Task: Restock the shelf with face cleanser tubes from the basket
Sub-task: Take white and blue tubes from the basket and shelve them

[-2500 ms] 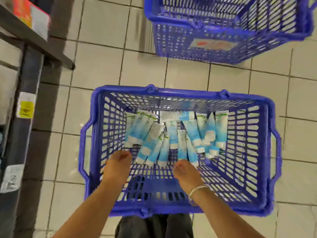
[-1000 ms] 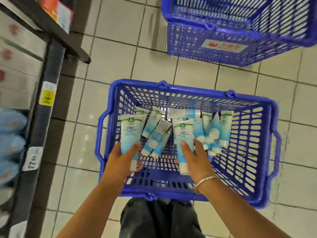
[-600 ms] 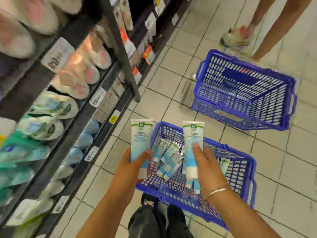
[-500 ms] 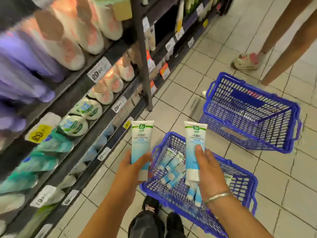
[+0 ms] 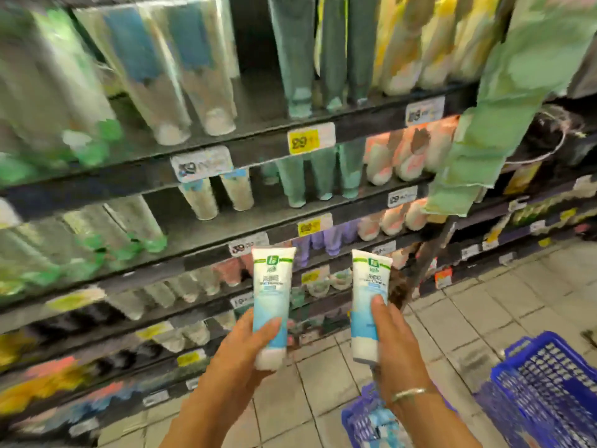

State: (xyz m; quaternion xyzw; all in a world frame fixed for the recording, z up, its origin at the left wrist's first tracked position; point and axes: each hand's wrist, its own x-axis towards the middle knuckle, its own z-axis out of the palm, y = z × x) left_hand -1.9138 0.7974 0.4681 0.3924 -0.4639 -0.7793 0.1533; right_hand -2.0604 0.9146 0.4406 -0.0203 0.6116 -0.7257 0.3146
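My left hand [image 5: 240,354] grips a white and light-blue face cleanser tube [image 5: 270,299] held upright, cap down. In my right hand [image 5: 392,344] is a second tube [image 5: 368,295] of the same kind, also upright. Both tubes are raised in front of the dark shelves [image 5: 226,240], which hold rows of blurred tubes and price tags. The blue basket [image 5: 361,425] with more tubes sits on the floor below my right forearm, mostly hidden.
A second blue basket [image 5: 549,392] stands on the tiled floor at the lower right. A green hanging item [image 5: 504,101] covers the shelf's upright post at the upper right. White floor tiles [image 5: 323,376] lie between shelf and baskets.
Each hand picked a tube out of the basket and lifted it. The view swung up from the basket to the shelves, and both tubes now stand before the shelf rows.
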